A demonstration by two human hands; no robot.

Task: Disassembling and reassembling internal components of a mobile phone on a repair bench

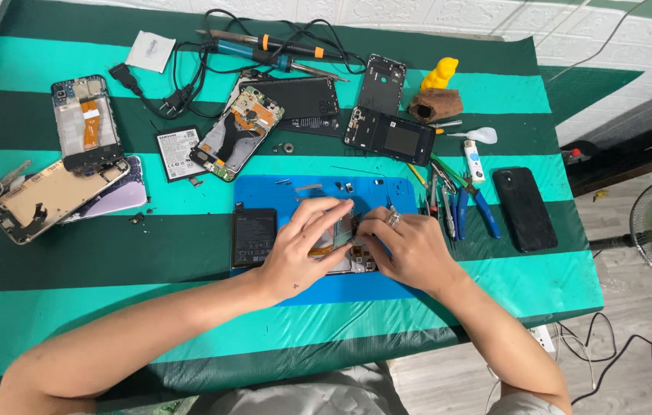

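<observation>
Two hands worked one opened phone (345, 250) at centre frame, on the blue mat (318, 288). We found the left hand (299, 250) pinching its inner parts and the right hand (410, 246) pressing its edge. We judged disassembly underway; careful prying seemed next. A black battery (254, 237) lay just left, tools (456, 204) right.

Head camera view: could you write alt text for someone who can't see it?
Two bare hands, left hand and right hand, work on an opened phone on a blue mat, with a black battery, dismantled phones and tools on a green striped table.
</observation>
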